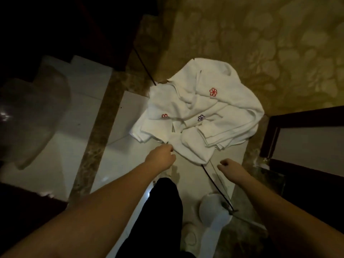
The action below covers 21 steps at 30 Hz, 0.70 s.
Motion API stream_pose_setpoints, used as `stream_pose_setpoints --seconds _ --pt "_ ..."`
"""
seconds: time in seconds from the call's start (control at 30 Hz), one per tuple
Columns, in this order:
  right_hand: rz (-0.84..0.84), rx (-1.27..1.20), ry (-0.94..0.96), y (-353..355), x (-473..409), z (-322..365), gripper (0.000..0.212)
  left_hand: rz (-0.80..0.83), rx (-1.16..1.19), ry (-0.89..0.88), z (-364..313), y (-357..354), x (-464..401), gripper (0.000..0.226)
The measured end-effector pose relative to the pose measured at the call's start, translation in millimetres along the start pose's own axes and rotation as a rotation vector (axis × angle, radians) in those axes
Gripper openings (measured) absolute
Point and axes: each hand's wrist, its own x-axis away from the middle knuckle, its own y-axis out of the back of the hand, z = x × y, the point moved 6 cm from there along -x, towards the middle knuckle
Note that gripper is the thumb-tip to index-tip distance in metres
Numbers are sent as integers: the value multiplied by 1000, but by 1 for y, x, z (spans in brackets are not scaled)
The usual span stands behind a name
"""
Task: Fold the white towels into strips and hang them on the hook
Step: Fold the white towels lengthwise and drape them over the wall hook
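A heap of white towels (pixel 197 110) lies on the floor straight ahead, several of them overlapping, with small red and purple flower marks stitched on them. My left hand (pixel 161 155) hovers at the heap's near left edge, fingers curled, holding nothing that I can see. My right hand (pixel 228 167) is lower and to the right, just clear of the nearest towel corner, fingers loosely curled and empty. No hook shows in this view.
A thin black cord (pixel 216 185) runs under the towels and toward my feet. A toilet (pixel 28 116) stands at the left, and a white round object (pixel 214 211) lies by my right foot. A dark door frame (pixel 297 138) is at the right.
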Motion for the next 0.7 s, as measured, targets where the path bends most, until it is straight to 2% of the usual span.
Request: stream_pose_setpoints --seconds 0.13,0.23,0.33,0.4,0.5,0.6,0.7 --pt "-68 -82 1 -1 -88 10 53 72 2 -41 -15 -28 -94 36" --pt "-167 -74 70 -4 -148 25 69 117 90 -46 -28 -50 -154 30" --pt "-246 -26 113 -9 -200 40 81 145 244 -27 -39 -73 -197 34" --pt "-273 20 98 -14 -225 39 72 169 378 -1 -44 -90 -214 37" --pt "-306 69 124 -18 -239 34 32 215 475 28 -43 -111 -221 40" --pt "-304 3 219 -13 -221 38 29 215 541 46 -34 -119 -210 46" --pt "-159 -88 301 -4 -177 45 22 154 549 38 -35 -110 -187 67"
